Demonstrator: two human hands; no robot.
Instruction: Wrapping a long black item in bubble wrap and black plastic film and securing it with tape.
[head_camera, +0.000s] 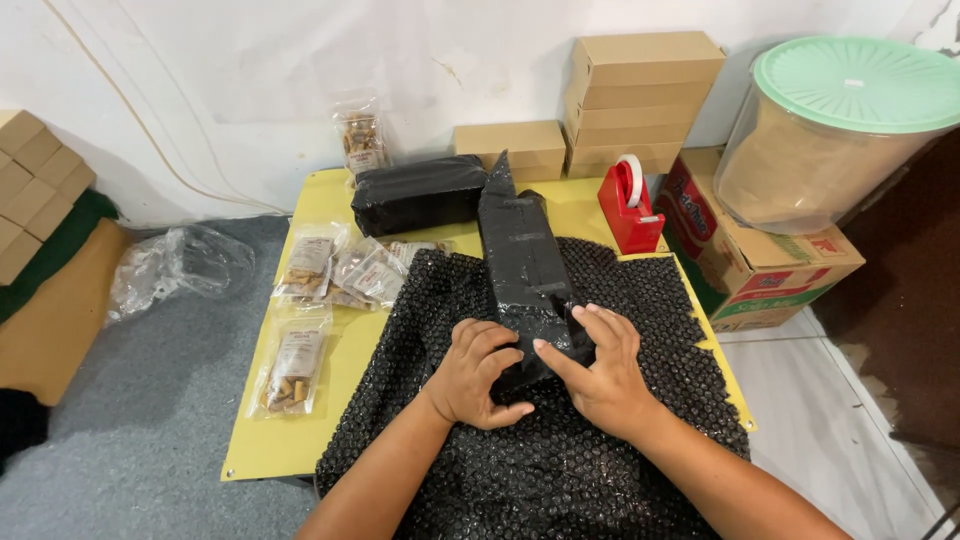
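Black-wrapped parcel (525, 275), long and box-shaped, lies lengthwise on a sheet of black bubble wrap (560, 440) at the middle of a low yellow table (300, 440), its near end held between both of the person's hands. The left hand (475, 372) is curled against the parcel's near left corner, fingers bent and pressing into the wrapping, thumb pointing across toward the other hand. The right hand (600, 365) clasps the near right side, fingers spread over the top of the parcel and the index finger reaching in toward the left thumb. Both forearms come in from the bottom edge over the bubble wrap. Just beyond the far end of the parcel, a second black-wrapped bundle (418, 193) lies crosswise on the table. To the left of the bubble wrap sit several clear snack packets (335, 270), with one more packet (290, 370) lying alone nearer the table's front edge. A red tape dispenser (630, 205) stands at the table's far right corner. Plain brown cartons (640, 100) are stacked against the white wall behind, and a large clear tub with a green lid (835, 130) rests on a printed cardboard box (760, 265) to the right.
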